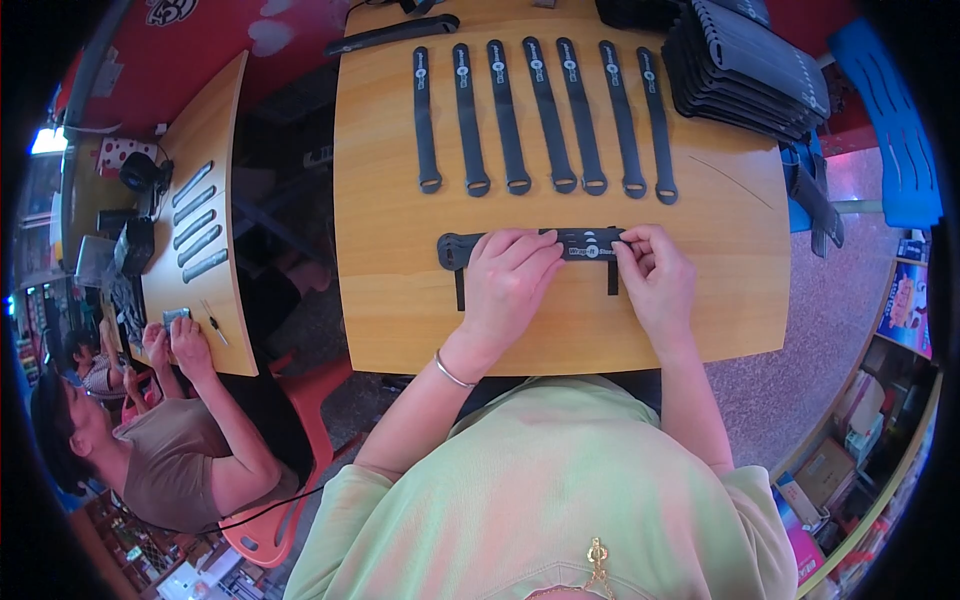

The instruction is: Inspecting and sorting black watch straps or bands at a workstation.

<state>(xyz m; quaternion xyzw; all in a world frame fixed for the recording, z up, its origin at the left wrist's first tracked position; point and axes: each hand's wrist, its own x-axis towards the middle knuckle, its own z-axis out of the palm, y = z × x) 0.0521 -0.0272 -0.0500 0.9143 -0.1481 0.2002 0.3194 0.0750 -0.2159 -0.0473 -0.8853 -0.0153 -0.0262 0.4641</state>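
A short stack of black straps lies crosswise near the front of the wooden table, its rounded end to the left. My left hand is closed over its middle, fingertips on the top strap. With thumb and fingers together, my right hand pinches the right end, hiding it. Two narrow black bands stick out from under the stack: a left band beside my left hand and a right band beside my right. Beyond my hands lies a row of several black straps, each with a looped end toward me.
A pile of black straps rises at the back right corner. Another bundle of straps lies at the back left. On the left, a co-worker handles a small item at a second table. Blue plastic chair back stands right.
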